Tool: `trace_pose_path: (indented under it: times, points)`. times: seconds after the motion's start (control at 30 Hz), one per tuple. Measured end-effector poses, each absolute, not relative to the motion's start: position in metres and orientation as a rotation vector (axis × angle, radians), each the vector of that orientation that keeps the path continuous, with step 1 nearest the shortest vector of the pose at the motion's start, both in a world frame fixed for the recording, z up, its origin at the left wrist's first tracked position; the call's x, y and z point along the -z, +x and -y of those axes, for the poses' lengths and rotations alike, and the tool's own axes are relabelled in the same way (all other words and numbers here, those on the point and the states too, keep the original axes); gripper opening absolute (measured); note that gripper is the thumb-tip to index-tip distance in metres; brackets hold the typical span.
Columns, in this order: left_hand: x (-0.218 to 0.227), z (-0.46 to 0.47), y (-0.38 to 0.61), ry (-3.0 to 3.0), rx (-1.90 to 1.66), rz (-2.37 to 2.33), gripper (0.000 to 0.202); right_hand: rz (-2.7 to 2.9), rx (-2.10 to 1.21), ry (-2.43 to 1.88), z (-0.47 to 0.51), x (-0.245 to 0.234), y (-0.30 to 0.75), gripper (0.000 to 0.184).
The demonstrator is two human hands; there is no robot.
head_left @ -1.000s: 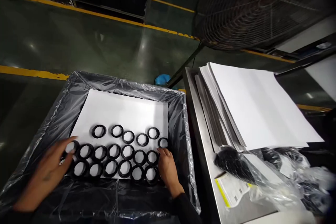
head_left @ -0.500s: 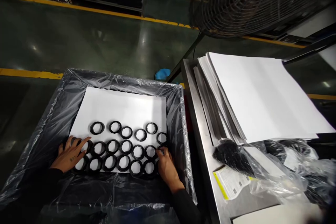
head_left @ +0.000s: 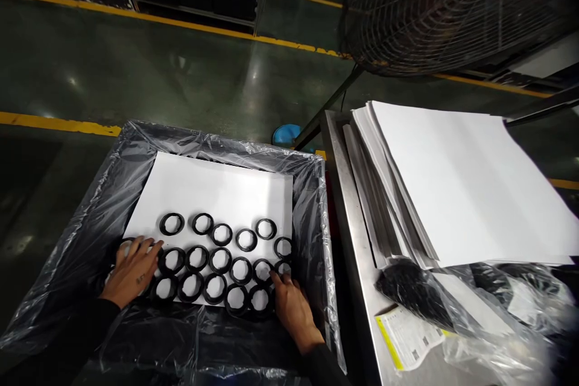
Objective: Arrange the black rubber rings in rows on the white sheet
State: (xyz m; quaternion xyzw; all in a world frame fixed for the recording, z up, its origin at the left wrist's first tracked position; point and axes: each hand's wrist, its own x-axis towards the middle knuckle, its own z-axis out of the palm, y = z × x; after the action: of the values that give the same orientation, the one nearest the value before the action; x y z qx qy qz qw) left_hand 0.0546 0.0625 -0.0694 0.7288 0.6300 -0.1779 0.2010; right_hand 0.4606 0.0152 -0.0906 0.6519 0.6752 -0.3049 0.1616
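Note:
Several black rings (head_left: 221, 260) lie in rows on a white sheet (head_left: 217, 193) inside a bin lined with clear plastic (head_left: 312, 193). My left hand (head_left: 133, 271) lies flat with fingers spread over the rings at the left end of the rows. My right hand (head_left: 292, 307) rests at the right end, its fingertips touching the ring by the sheet's right edge (head_left: 283, 267). Neither hand grips anything.
A steel table (head_left: 357, 241) stands right of the bin with a stack of white sheets (head_left: 456, 181) and clear bags of black parts (head_left: 416, 289). A large wire fan guard (head_left: 443, 6) looms behind. A blue object (head_left: 286, 132) sits on the green floor.
My left hand slid inward from the bin's left side onto the leftmost rings and has settled there. My right hand has barely shifted.

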Motion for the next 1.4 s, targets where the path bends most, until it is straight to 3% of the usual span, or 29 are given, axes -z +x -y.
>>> trace_pose_path:
  times: [0.23, 0.37, 0.67, 0.83, 1.03, 1.17, 1.4]
  points:
    - [0.089, -0.070, 0.142, 2.117, 0.386, -1.417, 0.054, -2.347, 0.949, 1.708, -0.056, 0.075, 0.374, 0.046]
    - [0.100, -0.064, 0.146, 2.108, 0.413, -1.368, 0.061, -2.467, 1.010, 1.543, -0.057, 0.087, 0.349, 0.029]
    - [0.101, -0.059, 0.139, 2.090, 0.300, -1.406, 0.061, -2.511, 1.044, 1.523, -0.056, 0.086, 0.356, 0.023]
    - [0.096, -0.088, 0.114, 2.076, 0.143, -1.720, 0.045, -2.474, 0.990, 1.771, -0.086, 0.076, 0.344, 0.046]
    - [0.100, -0.135, 0.072, 2.108, 0.221, -1.876, 0.058, -2.453, 0.916, 1.923, -0.146, 0.098, 0.279, 0.070]
    - [0.093, -0.146, 0.039, 2.156, 0.362, -1.881, 0.058, -2.487, 1.007, 1.865, -0.167, 0.113, 0.241, 0.062]
    - [0.082, -0.137, -0.004, 2.155, 0.581, -1.970, 0.064, -2.629, 1.193, 1.707, -0.157, 0.112, 0.190, 0.066]
